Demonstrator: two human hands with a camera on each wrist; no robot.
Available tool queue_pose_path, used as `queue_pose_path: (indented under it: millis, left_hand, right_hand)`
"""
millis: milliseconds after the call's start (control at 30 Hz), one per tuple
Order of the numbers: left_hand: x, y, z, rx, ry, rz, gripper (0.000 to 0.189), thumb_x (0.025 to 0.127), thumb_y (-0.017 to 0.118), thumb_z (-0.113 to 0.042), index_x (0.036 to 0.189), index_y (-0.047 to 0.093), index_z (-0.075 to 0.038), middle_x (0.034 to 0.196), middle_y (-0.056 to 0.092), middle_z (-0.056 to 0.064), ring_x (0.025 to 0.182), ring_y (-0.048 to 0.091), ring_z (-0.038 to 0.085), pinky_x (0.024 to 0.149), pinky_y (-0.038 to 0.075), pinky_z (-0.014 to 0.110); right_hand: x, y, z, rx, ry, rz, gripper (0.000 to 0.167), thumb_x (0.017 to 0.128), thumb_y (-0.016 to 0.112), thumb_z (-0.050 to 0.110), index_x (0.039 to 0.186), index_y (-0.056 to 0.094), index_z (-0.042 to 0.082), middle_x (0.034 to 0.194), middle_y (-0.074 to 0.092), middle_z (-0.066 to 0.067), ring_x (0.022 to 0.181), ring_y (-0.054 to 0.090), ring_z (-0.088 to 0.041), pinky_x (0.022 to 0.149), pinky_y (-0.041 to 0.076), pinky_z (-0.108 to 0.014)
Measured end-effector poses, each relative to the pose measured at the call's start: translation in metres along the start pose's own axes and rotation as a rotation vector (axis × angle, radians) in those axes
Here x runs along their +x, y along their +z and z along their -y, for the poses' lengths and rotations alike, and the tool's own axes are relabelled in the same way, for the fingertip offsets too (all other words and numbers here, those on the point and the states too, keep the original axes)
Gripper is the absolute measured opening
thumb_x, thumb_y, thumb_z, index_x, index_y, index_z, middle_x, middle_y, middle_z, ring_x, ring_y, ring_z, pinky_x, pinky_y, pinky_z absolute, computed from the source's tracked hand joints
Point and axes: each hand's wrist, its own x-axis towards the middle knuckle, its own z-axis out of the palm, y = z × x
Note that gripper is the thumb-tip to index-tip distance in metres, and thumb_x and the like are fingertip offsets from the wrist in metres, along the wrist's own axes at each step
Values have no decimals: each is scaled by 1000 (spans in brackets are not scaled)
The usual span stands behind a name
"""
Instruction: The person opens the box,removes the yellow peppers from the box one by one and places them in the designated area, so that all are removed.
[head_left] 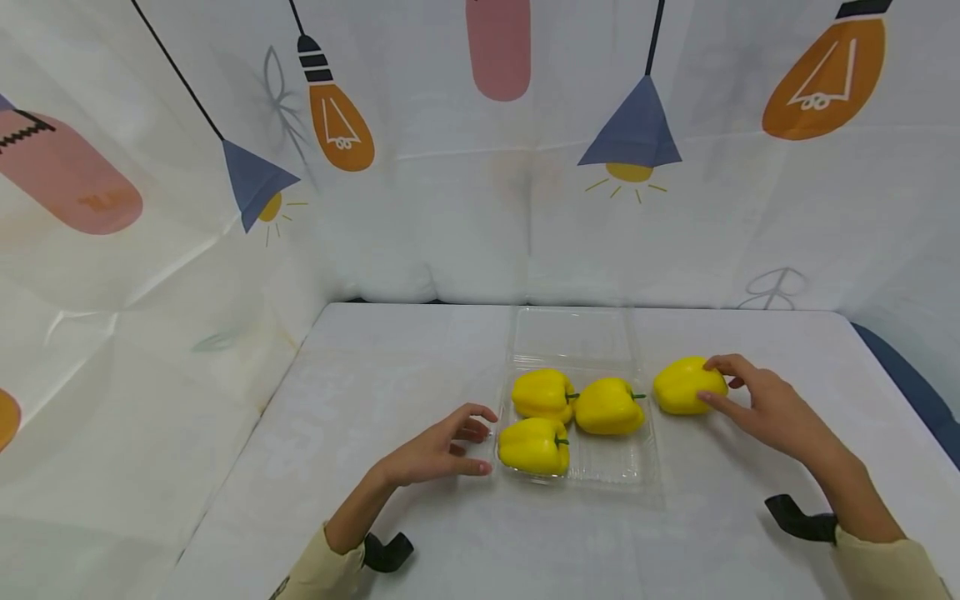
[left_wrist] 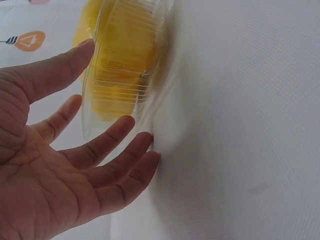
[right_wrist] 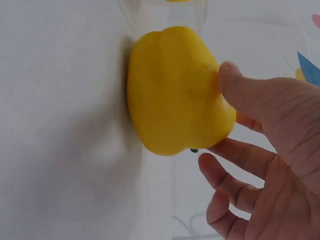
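Note:
A clear plastic clamshell box (head_left: 611,462) lies with its lid folded back on the table. Inside it are three yellow bell peppers with green stems: one at the back left (head_left: 542,393), one at the right (head_left: 609,407) and one at the front left (head_left: 532,446). To the right of the box my right hand (head_left: 765,408) pinches a fourth yellow bell pepper (right_wrist: 175,92) between thumb and forefinger, the other fingers loosely bent. My left hand (head_left: 442,450) has its fingers spread and relaxed, fingertips right at the box's left wall (left_wrist: 117,85).
The white-covered table (head_left: 375,358) ends at a hanging white cloth (head_left: 450,225) printed with lamps and bulbs, which also stands along the left side. A black curved piece sits at each wrist, left (head_left: 387,552) and right (head_left: 798,518).

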Motion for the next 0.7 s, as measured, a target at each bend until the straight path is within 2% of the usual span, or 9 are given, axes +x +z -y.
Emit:
queue_pose_path:
  millis: [167,333,567,700]
  left_hand:
    - [-1,0,0,-3,-8,-2,58,81,74,-31,127,40,-39,127,51,-3,118,48,19,98,42,43]
    - [-1,0,0,-5,-7,-4,58,82,74,-30,127,40,-39,128,51,-2,118,48,20,98,42,43]
    - [0,1,-1,-3,-5,-1,58,82,73,-29,128,40,-38,129,51,-1,119,48,20,98,42,44]
    - [-1,1,-1,-7,0,1,57,82,73,-30,128,40,-38,129,51,-1,119,48,19,99,42,43]
  right_hand:
    - [1,2,3,-2,-6,-40,47,88,67,30,125,50,8,120,55,-22,96,51,-39,73,44,-59]
    - [0,1,5,-8,-46,-96,41,85,70,22,121,57,9,119,55,-20,95,49,-36,73,44,-58]
    - [0,2,9,0,-89,-106,35,83,72,12,116,61,10,113,59,-15,97,52,-33,75,46,-57]
    - [1,5,10,-9,-79,-113,36,83,73,18,116,61,11,114,61,-13,98,53,-32,76,46,-56]
